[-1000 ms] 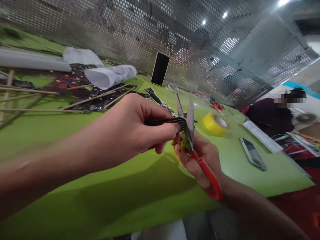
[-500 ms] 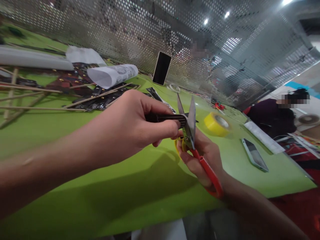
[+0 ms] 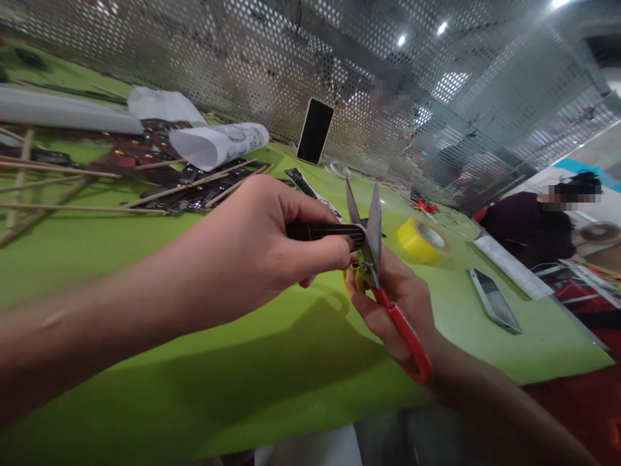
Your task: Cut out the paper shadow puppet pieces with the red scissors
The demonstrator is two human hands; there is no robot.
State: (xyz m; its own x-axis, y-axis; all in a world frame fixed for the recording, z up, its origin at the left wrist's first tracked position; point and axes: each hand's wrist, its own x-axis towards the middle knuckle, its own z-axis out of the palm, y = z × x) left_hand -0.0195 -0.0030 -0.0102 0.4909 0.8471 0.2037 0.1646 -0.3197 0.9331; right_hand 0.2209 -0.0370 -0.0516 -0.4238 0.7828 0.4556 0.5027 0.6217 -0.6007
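My left hand [image 3: 272, 239] is closed on a dark strip with pale lines [image 3: 334, 234], pinched between thumb and fingers; what it is made of I cannot tell. The strip's rounded end lies at the parted blades of a pair of scissors [image 3: 372, 233]. My right hand [image 3: 398, 298] grips these scissors, which have one red handle and a yellow part near the fingers. Their blades point up and away from me. Part of the strip is hidden inside my left fist.
On the green table [image 3: 242, 388] lie a yellow tape roll [image 3: 421, 241] and a phone [image 3: 495, 301]. Another phone [image 3: 315, 131] leans upright near the perforated metal screen [image 3: 218, 58]. Wooden sticks [image 3: 48, 209] and rolled paper [image 3: 218, 145] are at left. A person [image 3: 526, 223] is at right.
The strip and my left hand have shifted very slightly to the right. The scissors stay parted around the strip's end, with almost no other movement.
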